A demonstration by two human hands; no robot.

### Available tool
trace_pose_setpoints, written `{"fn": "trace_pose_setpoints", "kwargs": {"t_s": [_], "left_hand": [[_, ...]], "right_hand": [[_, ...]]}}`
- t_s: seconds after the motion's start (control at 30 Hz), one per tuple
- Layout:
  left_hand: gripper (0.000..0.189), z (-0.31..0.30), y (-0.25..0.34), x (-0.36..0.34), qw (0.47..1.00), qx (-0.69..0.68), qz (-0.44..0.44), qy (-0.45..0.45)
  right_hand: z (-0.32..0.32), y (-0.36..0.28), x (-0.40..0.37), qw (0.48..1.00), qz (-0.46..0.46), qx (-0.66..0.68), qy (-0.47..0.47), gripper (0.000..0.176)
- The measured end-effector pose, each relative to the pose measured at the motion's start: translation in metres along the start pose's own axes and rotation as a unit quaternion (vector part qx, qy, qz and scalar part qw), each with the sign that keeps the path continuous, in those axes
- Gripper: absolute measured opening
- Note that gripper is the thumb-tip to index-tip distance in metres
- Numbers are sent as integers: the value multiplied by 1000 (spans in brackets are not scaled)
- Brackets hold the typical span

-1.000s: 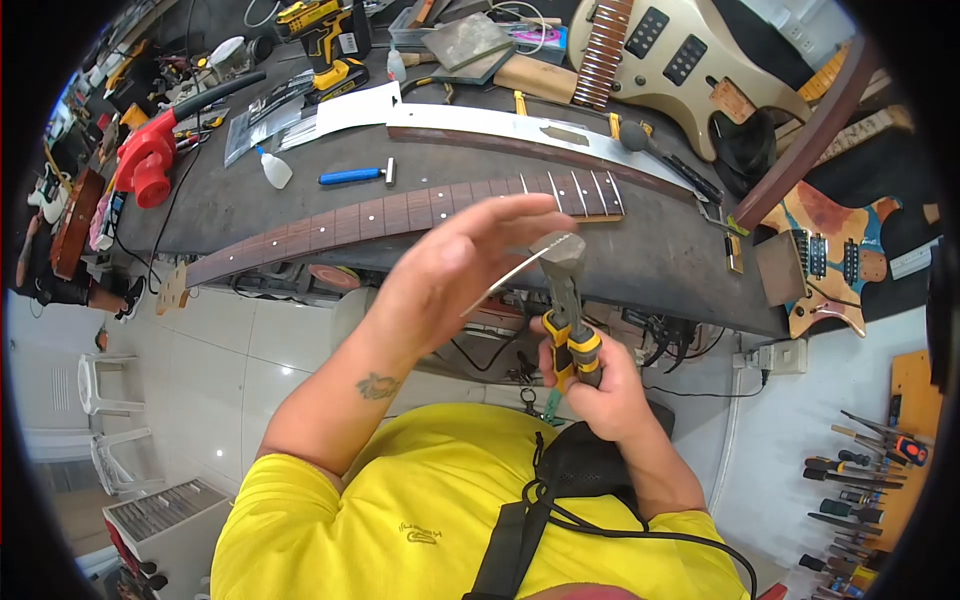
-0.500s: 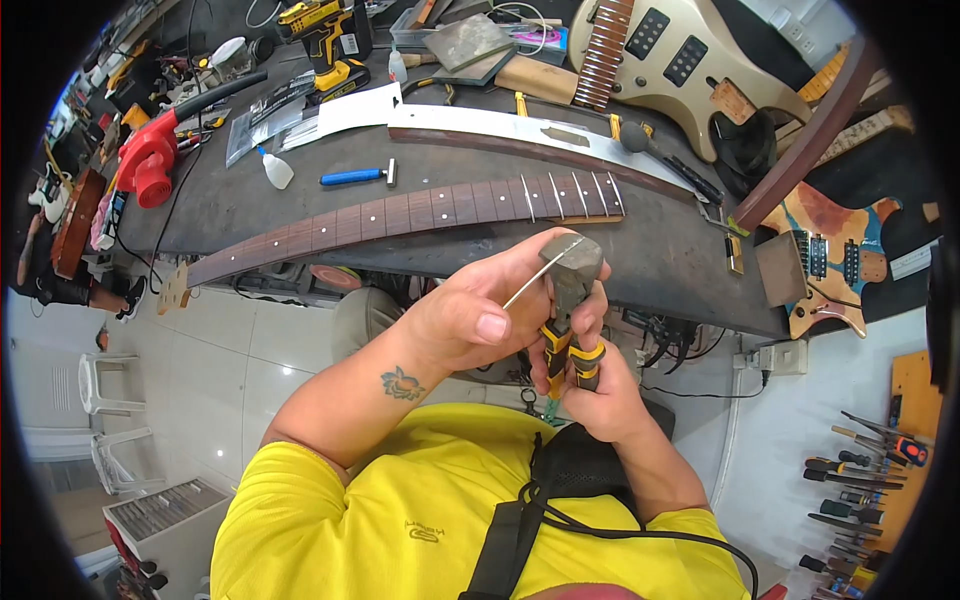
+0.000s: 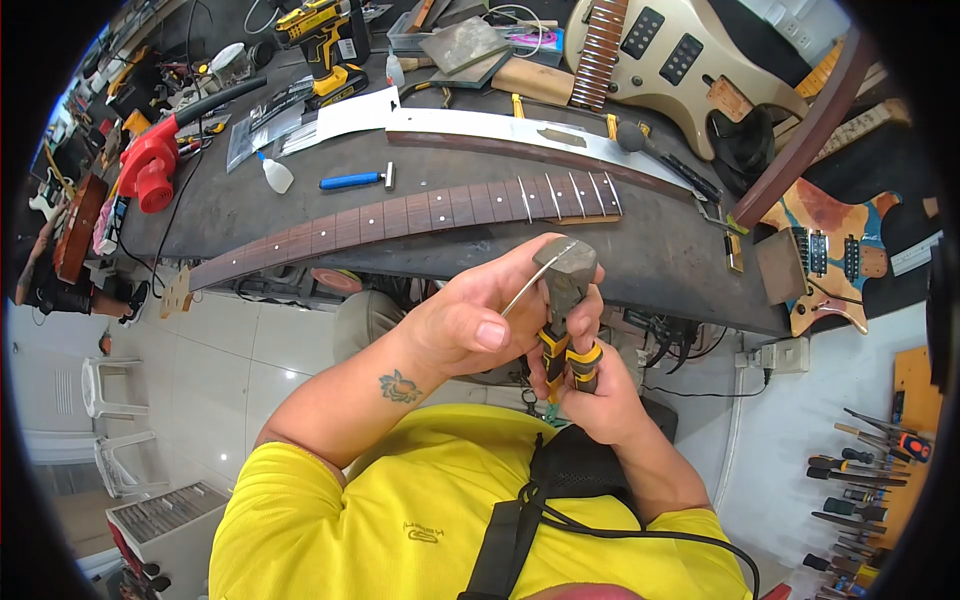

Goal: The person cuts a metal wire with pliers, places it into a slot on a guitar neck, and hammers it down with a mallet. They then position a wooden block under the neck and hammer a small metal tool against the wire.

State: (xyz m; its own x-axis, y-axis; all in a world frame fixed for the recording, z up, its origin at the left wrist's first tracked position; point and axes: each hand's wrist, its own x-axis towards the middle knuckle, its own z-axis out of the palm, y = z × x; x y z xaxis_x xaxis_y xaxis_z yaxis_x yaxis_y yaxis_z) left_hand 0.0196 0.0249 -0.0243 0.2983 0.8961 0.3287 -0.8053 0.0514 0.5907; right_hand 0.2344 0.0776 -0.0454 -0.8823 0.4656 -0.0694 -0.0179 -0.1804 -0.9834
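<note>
My right hand [image 3: 603, 400] is wrapped around the yellow-and-black handles of the pliers [image 3: 570, 275], whose grey head points up toward the bench. A short piece of fret wire [image 3: 527, 288] slants down and left from the jaws. My left hand [image 3: 480, 310] is curled behind the pliers' head and steadies the wire, its thumb close to the wire's lower end. Just beyond my hands, a guitar neck [image 3: 380, 219] lies on the bench with its dark fretboard up. Several silvery frets [image 3: 553, 196] sit at its right end; the other slots show none.
On the dark bench [image 3: 300, 185] lie a blue-handled tool [image 3: 350, 181], a small glue bottle [image 3: 276, 174], a red blower [image 3: 150, 165] and a yellow drill [image 3: 320, 45]. Behind are a second neck piece [image 3: 480, 125], a hammer [image 3: 665, 155] and a guitar body [image 3: 690, 60].
Hands, pliers and wire hold nearly the same pose, with only a very slight shift left in view. Nothing was taken up or let go.
</note>
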Motion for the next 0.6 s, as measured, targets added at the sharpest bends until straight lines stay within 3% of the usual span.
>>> {"fn": "trace_pose_setpoints", "kwargs": {"t_s": [0.17, 0.37, 0.43, 0.47, 0.5, 0.53, 0.57, 0.6], "left_hand": [[95, -4, -1, -1, 1000, 0, 4, 0], [110, 7, 9, 5, 1000, 4, -5, 5], [119, 21, 11, 9, 968, 113, 160, 158], [93, 0, 12, 4, 924, 254, 257, 128], [93, -5, 23, -1, 924, 255, 255, 125], [74, -8, 35, -6, 796, 506, 318, 94], [57, -8, 42, -9, 600, 714, 356, 56], [38, 7, 43, -7, 575, 729, 368, 53]], "right_hand": [[0, -1, 1, 1000, 7, -5, -3, 44], [0, -1, 7, 999, 20, 32, 1, 52], [2, -7, 6, 998, 28, 62, -7, 55], [2, -9, 6, 995, 36, 95, -17, 57], [0, -8, 7, 995, 33, 97, -15, 57], [-2, -8, 7, 994, 26, 101, -46, 61], [-5, -8, 8, 991, 19, 104, -79, 65], [-6, -9, 9, 991, 19, 105, -80, 65]]}}
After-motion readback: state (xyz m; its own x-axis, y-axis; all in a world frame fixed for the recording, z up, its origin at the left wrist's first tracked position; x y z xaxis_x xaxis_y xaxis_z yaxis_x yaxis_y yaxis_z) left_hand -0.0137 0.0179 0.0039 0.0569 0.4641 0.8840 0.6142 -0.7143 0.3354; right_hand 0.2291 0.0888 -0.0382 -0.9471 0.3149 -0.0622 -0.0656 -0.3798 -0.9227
